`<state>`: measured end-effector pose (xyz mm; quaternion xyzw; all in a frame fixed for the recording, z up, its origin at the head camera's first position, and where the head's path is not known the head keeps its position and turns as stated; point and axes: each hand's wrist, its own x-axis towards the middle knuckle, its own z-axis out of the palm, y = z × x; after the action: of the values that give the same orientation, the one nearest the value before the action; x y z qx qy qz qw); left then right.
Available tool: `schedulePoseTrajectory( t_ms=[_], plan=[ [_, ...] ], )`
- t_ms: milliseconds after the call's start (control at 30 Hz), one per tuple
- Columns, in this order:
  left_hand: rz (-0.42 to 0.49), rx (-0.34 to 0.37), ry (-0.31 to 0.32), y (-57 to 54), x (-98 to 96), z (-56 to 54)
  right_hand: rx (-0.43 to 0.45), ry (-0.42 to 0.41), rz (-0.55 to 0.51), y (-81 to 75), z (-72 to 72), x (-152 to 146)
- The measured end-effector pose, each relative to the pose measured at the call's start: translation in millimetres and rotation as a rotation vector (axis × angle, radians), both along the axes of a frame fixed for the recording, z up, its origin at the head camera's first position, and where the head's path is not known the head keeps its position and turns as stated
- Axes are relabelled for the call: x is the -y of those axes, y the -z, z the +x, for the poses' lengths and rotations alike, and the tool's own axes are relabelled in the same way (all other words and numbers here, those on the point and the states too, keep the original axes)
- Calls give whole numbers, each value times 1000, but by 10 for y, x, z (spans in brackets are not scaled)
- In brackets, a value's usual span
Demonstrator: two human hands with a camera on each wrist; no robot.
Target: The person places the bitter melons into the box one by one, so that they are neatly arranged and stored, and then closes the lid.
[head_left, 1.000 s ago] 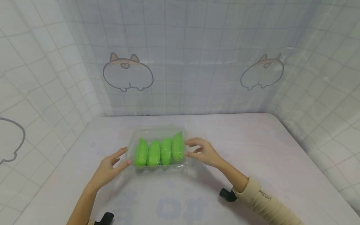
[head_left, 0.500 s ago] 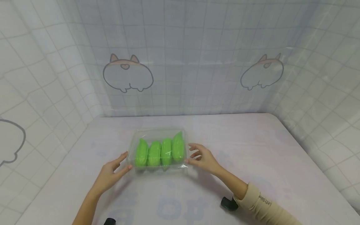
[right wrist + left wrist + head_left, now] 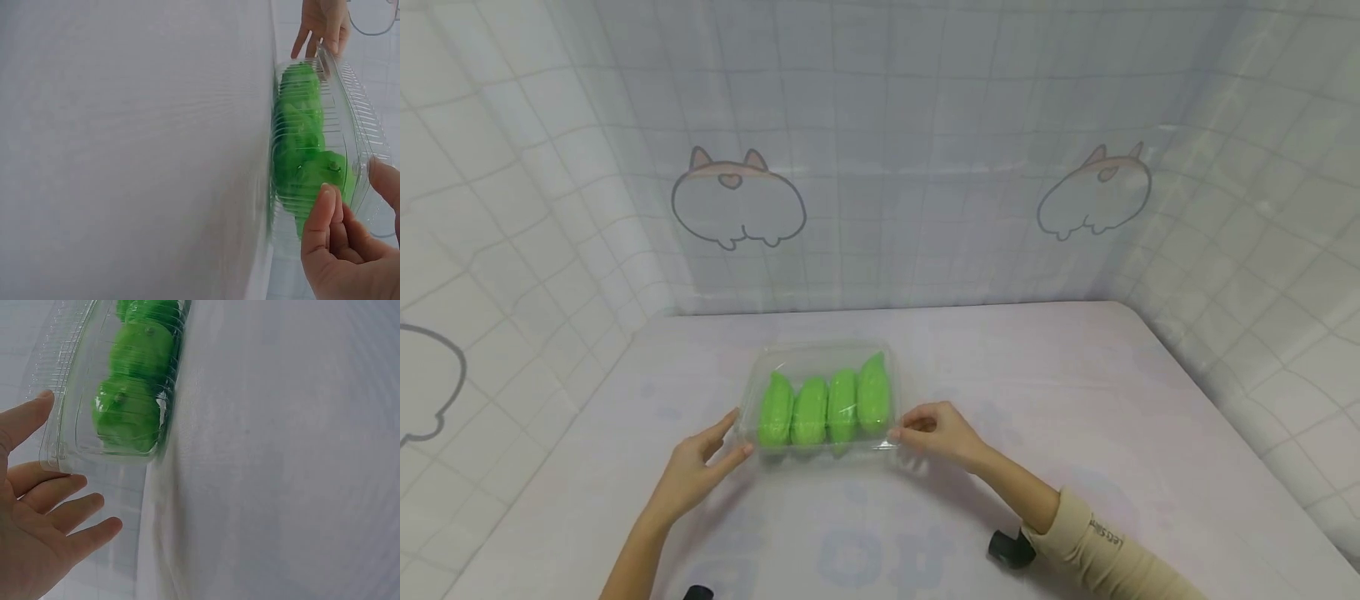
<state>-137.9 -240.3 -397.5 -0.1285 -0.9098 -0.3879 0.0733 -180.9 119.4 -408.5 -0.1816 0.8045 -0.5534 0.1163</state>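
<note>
A clear plastic clamshell box [image 3: 820,357] stands on the table, its lid lying over several green, elongated, banana-like pieces [image 3: 810,412] in a row. At its left end, my left hand [image 3: 688,475] touches the rim with thumb and forefinger spread apart; in the left wrist view the other fingers of that hand [image 3: 37,531] are extended below the corner. My right hand [image 3: 946,433] pinches the rim at the front right corner, fingers curled. The right wrist view has the thumb of that hand [image 3: 359,256] at the rim; the exact fingertip contact is partly hidden.
A pale tablecloth [image 3: 1037,375] with faint print covers the table. Grid-patterned sheets [image 3: 917,208] with cartoon animal outlines rise behind and on both sides. A black device [image 3: 1011,550] sits at the right sleeve's cuff [image 3: 1060,510].
My right hand has slid down the box's right side to the front corner, and its fingers have closed together there. The left hand has shifted slightly toward me. The box stays nearly in place.
</note>
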Motion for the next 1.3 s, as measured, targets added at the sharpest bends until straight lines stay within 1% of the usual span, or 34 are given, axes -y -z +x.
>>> schedulePoseTrajectory(
  t_ms=[200, 233, 267, 433, 467, 533, 867, 1033, 1133, 1300],
  plan=[
    [15, 2, -17, 11, -16, 0, 4, -58, -26, -1, 5, -19],
    [19, 4, -17, 9, -18, 1, 7, -66, -31, -33, 21, -18],
    [22, 7, -18, 13, -19, 0, 11, -74, -37, -32, 17, -20],
    [24, 17, -37, 34, -25, -13, 79, -117, -32, -54, 10, -17],
    [26, 20, -41, 42, -24, -19, 96, -126, -30, -26, -9, -22],
    [31, 22, -44, 47, -26, -21, 130, -135, -28, -26, -17, -25],
    [41, 23, -62, 82, -22, -22, 231, -110, -58, -13, -41, -5],
    [44, 35, -75, 84, -26, -16, 268, -119, -64, -19, -52, -12],
    [47, 33, -74, 92, -23, -14, 287, -128, -60, -23, -52, -10],
    [41, 26, -72, 97, -24, -8, 314, -132, -86, -11, -40, 3]
  ],
)
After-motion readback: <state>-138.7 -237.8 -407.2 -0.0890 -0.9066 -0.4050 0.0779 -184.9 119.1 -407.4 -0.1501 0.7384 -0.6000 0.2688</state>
